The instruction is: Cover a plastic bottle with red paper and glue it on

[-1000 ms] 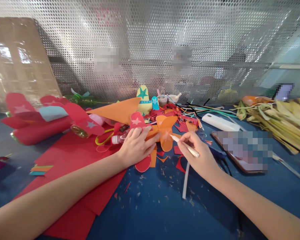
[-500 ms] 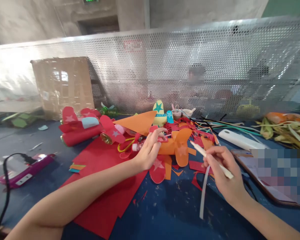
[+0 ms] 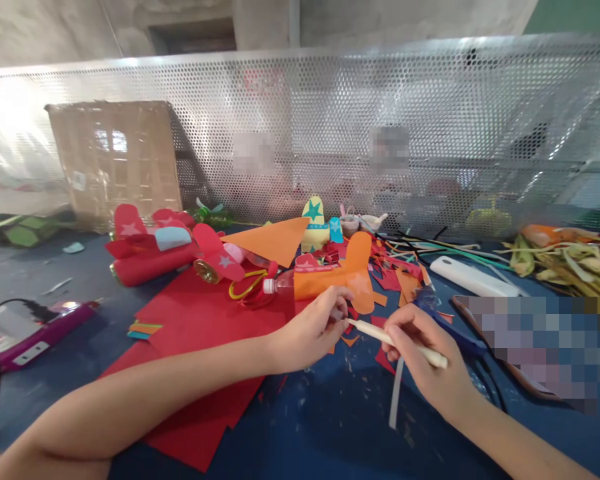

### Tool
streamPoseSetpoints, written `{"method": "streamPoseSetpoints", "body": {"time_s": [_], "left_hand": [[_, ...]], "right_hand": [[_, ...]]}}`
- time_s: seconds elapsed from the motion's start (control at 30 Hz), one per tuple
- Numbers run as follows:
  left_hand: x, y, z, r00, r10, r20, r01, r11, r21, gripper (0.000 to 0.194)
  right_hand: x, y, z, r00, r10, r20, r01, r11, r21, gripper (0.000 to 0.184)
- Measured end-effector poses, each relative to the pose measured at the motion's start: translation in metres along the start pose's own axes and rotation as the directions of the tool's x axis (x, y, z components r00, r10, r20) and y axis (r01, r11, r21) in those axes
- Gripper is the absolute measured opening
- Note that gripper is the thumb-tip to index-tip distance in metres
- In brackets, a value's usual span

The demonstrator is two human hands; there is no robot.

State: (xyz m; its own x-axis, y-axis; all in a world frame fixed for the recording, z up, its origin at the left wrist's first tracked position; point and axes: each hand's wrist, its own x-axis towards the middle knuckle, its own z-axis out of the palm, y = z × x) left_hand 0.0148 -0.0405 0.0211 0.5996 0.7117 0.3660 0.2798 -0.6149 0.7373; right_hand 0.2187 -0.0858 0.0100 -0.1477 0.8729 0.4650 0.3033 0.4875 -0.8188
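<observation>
My right hand (image 3: 433, 360) grips a slim white pen-like stick (image 3: 400, 339) whose narrow tip points left. A thin white strip (image 3: 396, 397) hangs below those fingers toward the table. My left hand (image 3: 313, 330) is closed in a pinch right at the stick's tip; whatever its fingertips hold is hidden. Just behind it lies a small plastic bottle (image 3: 281, 285) wrapped in orange paper, with rounded orange fins (image 3: 359, 267) at its right end. A pink-red piece with a star (image 3: 307, 263) shows on the bottle's far side.
Red sheets (image 3: 205, 373) spread under my left forearm. A red paper-covered bottle plane (image 3: 153, 263) is farther left, beside an orange triangle (image 3: 273, 240). Blue-handled scissors (image 3: 455, 327), a phone (image 3: 515, 347) and a white-handled tool (image 3: 473, 277) lie right. A purple power strip (image 3: 40, 337) is left.
My left hand has come down off the orange bottle and pinched its fingers at the stick's tip. My right hand has shifted slightly left and down. The blue-handled scissors have become visible.
</observation>
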Motion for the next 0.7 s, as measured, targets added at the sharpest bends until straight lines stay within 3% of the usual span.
{"method": "streamPoseSetpoints", "body": {"time_s": [0.17, 0.37, 0.53, 0.7], "left_hand": [[-0.004, -0.004, 0.004, 0.999, -0.008, 0.045, 0.009, 1.000, -0.012, 0.035], [-0.005, -0.003, 0.007, 0.994, -0.008, 0.112, 0.018, 0.996, -0.091, 0.040], [-0.009, 0.001, 0.006, 0.987, -0.063, 0.151, 0.070, 0.997, -0.041, 0.049], [-0.015, 0.002, 0.011, 0.985, -0.064, 0.157, 0.071, 0.997, -0.036, 0.046]], "right_hand": [[0.002, 0.003, 0.000, 0.996, 0.070, 0.051, -0.069, 0.997, -0.021, 0.024], [0.006, -0.002, 0.004, 0.987, 0.059, 0.147, -0.053, 0.997, -0.048, 0.022], [0.002, -0.002, 0.006, 0.954, 0.085, 0.289, -0.067, 0.995, -0.071, 0.021], [-0.002, 0.002, 0.009, 0.922, 0.110, 0.370, -0.088, 0.993, -0.077, 0.023]]}}
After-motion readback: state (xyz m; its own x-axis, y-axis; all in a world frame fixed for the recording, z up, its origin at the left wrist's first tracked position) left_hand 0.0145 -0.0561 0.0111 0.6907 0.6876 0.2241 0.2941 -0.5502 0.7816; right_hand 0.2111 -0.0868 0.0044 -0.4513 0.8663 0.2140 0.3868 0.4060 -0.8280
